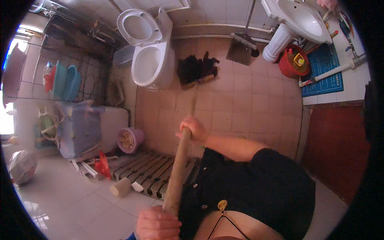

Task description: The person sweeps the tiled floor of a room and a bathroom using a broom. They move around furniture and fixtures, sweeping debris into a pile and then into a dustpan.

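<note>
My right hand point(194, 129) grips the middle of a thick wooden mop handle point(177, 174). My left hand point(157, 222) is closed around the handle's near end, at the bottom of the view. Away from me the handle runs to a dark mop head point(195, 70) of cloth strips, which lies on the pinkish tiled floor point(237, 105). Just left of the mop head stands a white toilet point(148, 67) with its lid raised.
At right are a pedestal washbasin point(303, 18), a red bucket point(294, 70) with bottles, and a broom with dustpan point(240, 52). At left are a purple bin point(130, 139), a covered washing machine point(81, 129) and a slatted board point(144, 174). A paper roll point(121, 187) lies nearby.
</note>
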`<control>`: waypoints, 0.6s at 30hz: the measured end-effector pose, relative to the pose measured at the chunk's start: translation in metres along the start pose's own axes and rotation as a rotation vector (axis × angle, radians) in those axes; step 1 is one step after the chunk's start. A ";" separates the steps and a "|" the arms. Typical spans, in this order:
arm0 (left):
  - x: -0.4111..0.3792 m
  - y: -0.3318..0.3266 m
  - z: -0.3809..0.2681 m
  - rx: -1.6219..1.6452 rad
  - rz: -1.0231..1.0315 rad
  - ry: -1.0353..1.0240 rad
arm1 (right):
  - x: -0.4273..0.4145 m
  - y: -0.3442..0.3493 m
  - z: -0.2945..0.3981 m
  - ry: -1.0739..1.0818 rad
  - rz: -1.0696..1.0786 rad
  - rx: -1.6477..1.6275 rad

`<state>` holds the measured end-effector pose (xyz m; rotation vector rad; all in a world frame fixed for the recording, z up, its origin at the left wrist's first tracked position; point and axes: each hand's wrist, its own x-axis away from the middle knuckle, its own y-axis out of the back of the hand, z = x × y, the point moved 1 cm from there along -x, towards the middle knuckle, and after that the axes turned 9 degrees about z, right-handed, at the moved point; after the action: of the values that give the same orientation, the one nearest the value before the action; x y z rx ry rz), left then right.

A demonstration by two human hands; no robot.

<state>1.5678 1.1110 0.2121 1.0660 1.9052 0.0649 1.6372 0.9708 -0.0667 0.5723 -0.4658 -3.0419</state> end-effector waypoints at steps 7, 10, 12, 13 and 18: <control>-0.007 -0.024 0.010 0.062 -0.027 0.031 | 0.007 0.008 -0.027 0.075 -0.020 0.069; 0.019 -0.014 0.011 -0.118 0.013 0.630 | -0.022 0.007 -0.059 0.028 0.059 0.077; 0.041 -0.014 0.050 -0.047 -0.078 0.503 | -0.047 0.002 -0.089 0.093 -0.063 0.106; 0.045 -0.012 0.074 -0.010 -0.115 0.452 | -0.063 -0.002 -0.106 0.115 -0.127 0.107; 0.017 0.024 0.219 -0.127 0.145 0.488 | -0.180 0.007 -0.231 -0.306 -0.295 -1.025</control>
<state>1.7413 1.0598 0.0851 1.1733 2.2115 0.5661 1.8876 0.9101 -0.2059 0.1052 1.2156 -3.0329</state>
